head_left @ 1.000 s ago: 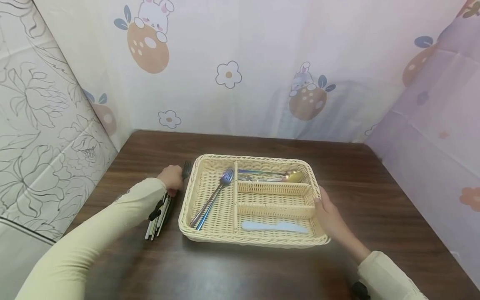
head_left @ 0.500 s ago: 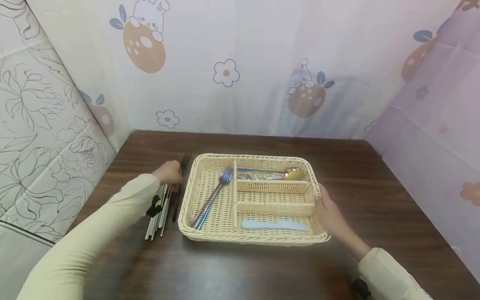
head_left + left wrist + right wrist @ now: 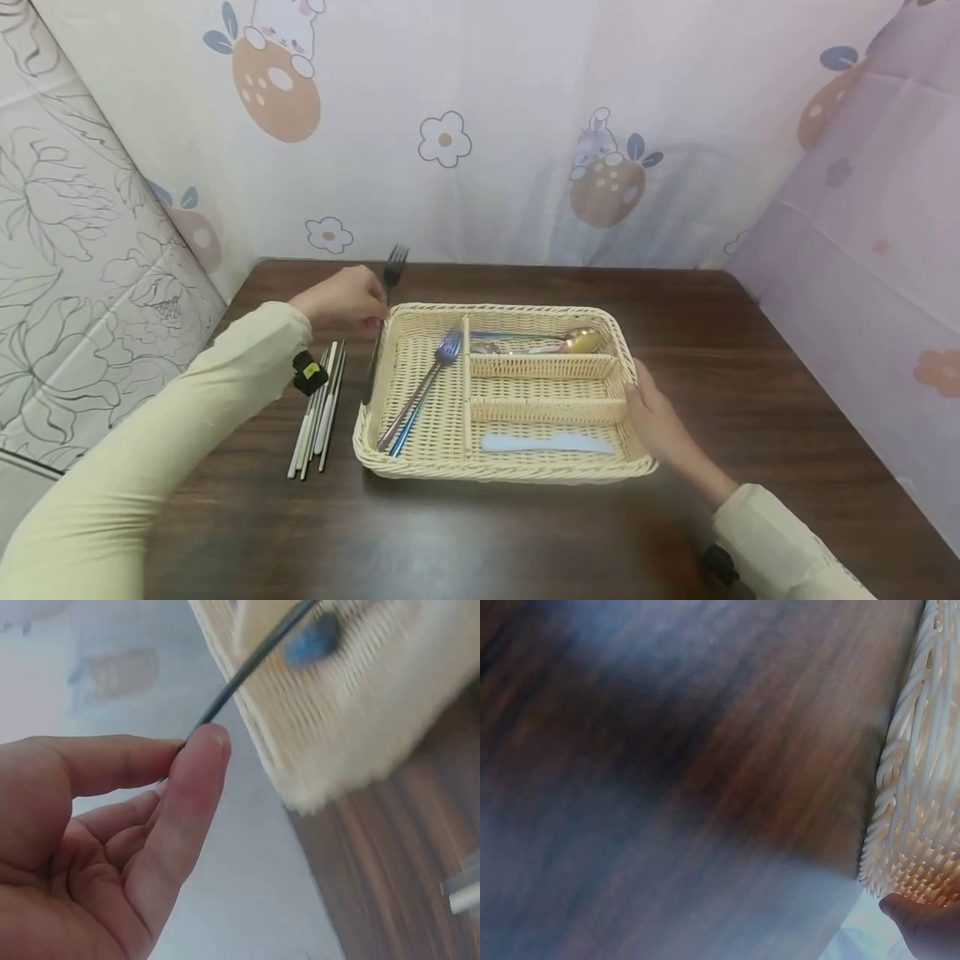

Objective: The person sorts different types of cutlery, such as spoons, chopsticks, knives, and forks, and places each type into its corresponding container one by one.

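Observation:
A black fork [image 3: 394,268] is pinched between the thumb and forefinger of my left hand [image 3: 351,297], raised by the left rim of the wicker basket [image 3: 495,477]. Its tines point up and away; its dark handle [image 3: 251,669] crosses the basket's edge in the left wrist view. My right hand [image 3: 660,421] grips the basket's right rim, thumb over the edge. In the left compartment lie two forks [image 3: 429,379], purplish and blue. Spoons [image 3: 581,342] lie in the back right compartment, and a white knife [image 3: 546,443] in the front one. The middle right compartment holds nothing visible.
Several chopsticks [image 3: 318,417] and other slim handles lie bunched on the dark wooden table [image 3: 465,542], left of the basket. Patterned cloth [image 3: 510,167] hangs behind the table and along both sides.
My left hand has lifted the black fork off the table and carried it up and right to the basket's left rim. The right hand keeps its grip on the basket.

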Demonstrator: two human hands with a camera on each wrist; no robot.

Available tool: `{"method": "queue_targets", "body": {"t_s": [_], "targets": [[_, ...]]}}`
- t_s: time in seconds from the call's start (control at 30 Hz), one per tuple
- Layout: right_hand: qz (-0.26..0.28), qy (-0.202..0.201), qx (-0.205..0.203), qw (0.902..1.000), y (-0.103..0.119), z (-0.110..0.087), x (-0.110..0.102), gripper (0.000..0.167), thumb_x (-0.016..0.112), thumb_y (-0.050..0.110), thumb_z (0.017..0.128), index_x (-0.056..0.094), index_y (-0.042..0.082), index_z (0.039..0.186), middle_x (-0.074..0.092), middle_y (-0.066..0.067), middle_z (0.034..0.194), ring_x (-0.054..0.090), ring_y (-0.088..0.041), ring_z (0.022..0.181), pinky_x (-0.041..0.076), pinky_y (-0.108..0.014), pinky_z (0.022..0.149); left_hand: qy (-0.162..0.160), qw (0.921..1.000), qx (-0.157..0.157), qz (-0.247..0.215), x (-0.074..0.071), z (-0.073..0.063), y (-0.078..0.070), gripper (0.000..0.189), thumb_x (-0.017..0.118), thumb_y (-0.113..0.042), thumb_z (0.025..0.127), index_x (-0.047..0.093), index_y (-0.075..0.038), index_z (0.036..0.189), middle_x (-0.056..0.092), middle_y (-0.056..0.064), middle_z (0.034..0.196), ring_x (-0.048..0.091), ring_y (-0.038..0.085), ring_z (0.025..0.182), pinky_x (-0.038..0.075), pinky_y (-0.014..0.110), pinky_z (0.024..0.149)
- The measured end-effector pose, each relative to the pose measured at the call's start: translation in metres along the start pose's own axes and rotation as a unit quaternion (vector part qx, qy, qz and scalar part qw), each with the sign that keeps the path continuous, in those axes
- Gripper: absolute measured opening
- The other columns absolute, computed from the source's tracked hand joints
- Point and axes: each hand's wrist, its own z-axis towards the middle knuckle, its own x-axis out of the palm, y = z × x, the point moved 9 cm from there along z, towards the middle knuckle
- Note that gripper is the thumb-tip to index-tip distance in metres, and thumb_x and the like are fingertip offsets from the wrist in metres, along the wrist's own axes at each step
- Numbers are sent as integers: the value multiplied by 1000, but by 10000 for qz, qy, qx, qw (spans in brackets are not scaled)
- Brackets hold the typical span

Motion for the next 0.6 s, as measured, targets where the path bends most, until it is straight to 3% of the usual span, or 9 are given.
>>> {"method": "queue_targets", "body": {"t_s": [0.13, 0.27, 0.4, 0.6], "targets": [[-6, -18, -27, 10000, 0, 0, 0, 53, 21, 25, 105, 5, 10, 153, 24, -34, 146, 27, -50, 131, 20, -64, 104, 398, 9989, 211, -141, 30, 9, -21, 14, 56, 1, 89, 64, 7, 79, 64, 10, 66, 64, 16, 59, 56, 30, 63], [18, -30, -69, 10000, 2, -1, -2, 51, 21, 25, 105, 8, 11, 153, 28, -35, 144, 35, -51, 126, 24, -64, 102, 701, 9968, 311, 215, 62, 21, -27, 25, 56, 2, 89, 59, 2, 64, 63, 8, 59, 64, 15, 54, 56, 29, 59], [-20, -34, -15, 10000, 3, -3, -2, 51, 21, 25, 105, 8, 12, 153, 30, -36, 142, 38, -52, 123, 26, -65, 100, 960, 9928, 5, 722, 86, 30, -20, 32, 58, 1, 88, 57, -2, 56, 63, 7, 56, 66, 16, 53, 55, 27, 56], [-115, -51, 60, 9999, 3, -4, 1, 52, 22, 25, 105, 7, 10, 153, 28, -36, 143, 35, -52, 125, 24, -65, 101, 1363, 9772, -831, 1401, 107, 36, 3, 22, 64, -3, 87, 66, 0, 65, 64, 6, 59, 64, 13, 54, 52, 23, 55]]}}
